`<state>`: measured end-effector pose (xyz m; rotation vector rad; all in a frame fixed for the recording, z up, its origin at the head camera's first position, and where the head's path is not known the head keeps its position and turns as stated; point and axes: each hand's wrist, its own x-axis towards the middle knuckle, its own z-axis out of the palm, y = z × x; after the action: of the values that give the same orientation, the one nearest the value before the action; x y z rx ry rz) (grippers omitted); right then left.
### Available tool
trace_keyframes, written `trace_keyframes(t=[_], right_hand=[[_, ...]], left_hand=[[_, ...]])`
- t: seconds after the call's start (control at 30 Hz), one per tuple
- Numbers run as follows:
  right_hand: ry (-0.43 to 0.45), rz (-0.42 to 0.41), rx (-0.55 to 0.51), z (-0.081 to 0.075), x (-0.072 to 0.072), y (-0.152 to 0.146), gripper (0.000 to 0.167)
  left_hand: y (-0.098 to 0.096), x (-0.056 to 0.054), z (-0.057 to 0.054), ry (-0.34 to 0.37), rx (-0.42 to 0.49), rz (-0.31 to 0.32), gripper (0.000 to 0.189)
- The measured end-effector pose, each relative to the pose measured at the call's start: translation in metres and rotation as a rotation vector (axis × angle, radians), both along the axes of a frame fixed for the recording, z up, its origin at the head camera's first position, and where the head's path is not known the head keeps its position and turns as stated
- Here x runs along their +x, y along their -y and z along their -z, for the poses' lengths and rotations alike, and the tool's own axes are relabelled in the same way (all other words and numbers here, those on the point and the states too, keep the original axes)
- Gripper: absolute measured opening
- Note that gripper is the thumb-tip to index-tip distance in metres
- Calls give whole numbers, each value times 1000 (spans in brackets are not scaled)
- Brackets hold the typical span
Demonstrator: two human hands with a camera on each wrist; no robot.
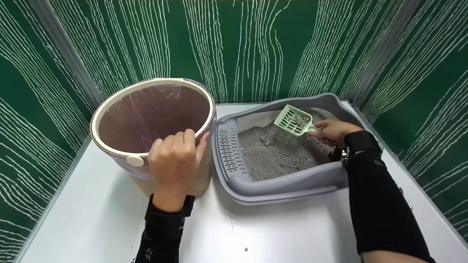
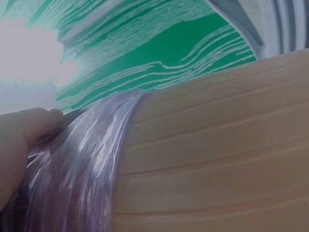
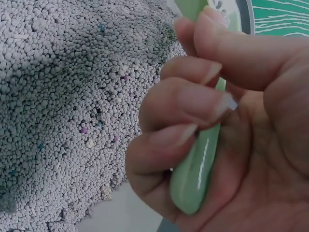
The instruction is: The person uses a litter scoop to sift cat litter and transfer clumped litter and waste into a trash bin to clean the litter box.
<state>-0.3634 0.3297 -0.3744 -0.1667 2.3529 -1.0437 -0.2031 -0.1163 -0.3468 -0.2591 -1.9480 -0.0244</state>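
Observation:
My right hand (image 1: 334, 130) grips the handle of a light green slotted litter scoop (image 1: 289, 120), its fingers curled round the handle (image 3: 193, 179) in the right wrist view. Some grey clumps lie in the scoop, which is over the litter. Below it, grey cat litter (image 1: 270, 157) fills the grey litter box (image 1: 285, 193), with a few clumps on the surface. My left hand (image 1: 175, 160) holds the near right rim of a beige trash bin (image 1: 97, 124), fingers over the edge. A clear plastic liner (image 2: 96, 159) folds down over the bin's outside.
Bin and litter box stand side by side on a white table (image 1: 234, 233). A small crumb (image 1: 246, 249) lies near the table's front. Green walls (image 1: 252, 47) with white wavy lines enclose the back and sides, with grey posts (image 1: 387, 47) at the corners.

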Motion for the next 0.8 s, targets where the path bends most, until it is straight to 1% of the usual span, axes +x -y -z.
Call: trace_keyframes(t=[0.13, 0.27, 0.57, 0.67, 0.8], right_hand=[[-34, -29, 60, -1, 0, 1, 25], [-38, -38, 77, -1, 1, 3, 32], [-38, -18, 58, 0, 1, 4, 37], [-35, -23, 42, -2, 1, 3, 34], [17, -18, -21, -4, 0, 2, 25]], left_hand=[[0, 0, -2, 2, -7, -2, 49], [0, 0, -2, 4, -4, 4, 48], [1, 0, -1, -1, 7, 15, 48], [1, 0, -1, -3, 4, 10, 48], [0, 0, -2, -4, 4, 7, 49]])
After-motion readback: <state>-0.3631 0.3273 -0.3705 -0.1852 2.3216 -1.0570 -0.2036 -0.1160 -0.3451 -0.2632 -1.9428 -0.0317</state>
